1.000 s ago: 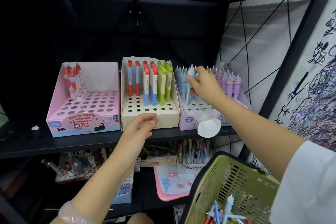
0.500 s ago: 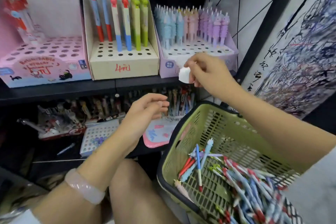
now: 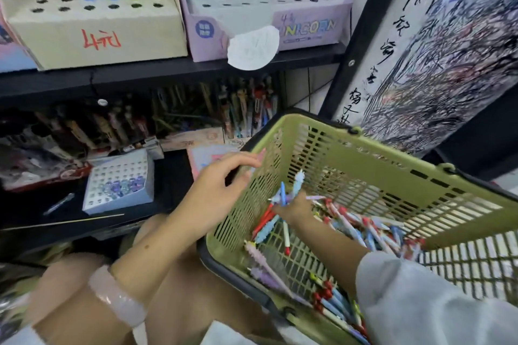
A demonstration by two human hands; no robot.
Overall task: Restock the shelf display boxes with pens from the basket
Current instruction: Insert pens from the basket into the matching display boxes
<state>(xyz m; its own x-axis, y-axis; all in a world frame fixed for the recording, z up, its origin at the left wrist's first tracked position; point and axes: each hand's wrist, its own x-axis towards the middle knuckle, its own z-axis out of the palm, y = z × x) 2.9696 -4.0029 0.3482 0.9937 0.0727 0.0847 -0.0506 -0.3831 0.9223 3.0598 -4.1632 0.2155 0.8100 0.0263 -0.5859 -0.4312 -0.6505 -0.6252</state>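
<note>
A green plastic basket (image 3: pixel 364 154) sits at the lower right with a heap of several pens (image 3: pixel 361 230) in it. My right hand (image 3: pixel 294 207) is down inside the basket, fingers closed around a few pens with blue and lilac tops. My left hand (image 3: pixel 221 182) rests against the basket's left wall, fingers spread. On the shelf above stand a cream display box (image 3: pixel 95 33) with red, blue and green pens and a lilac unicorn box (image 3: pixel 280 22) with pastel pens.
A white paper label (image 3: pixel 252 47) hangs off the lilac box front. The lower shelf holds a small white perforated box (image 3: pixel 120 182), packed pens and a loose pen (image 3: pixel 59 203). A black shelf post (image 3: pixel 361 33) and a scribbled test sheet (image 3: pixel 448 45) stand at the right. My knees are below.
My view has tipped down from the shelf to the basket. My right hand left the lilac box and dropped into the basket onto pens. My left hand moved to the basket's side.
</note>
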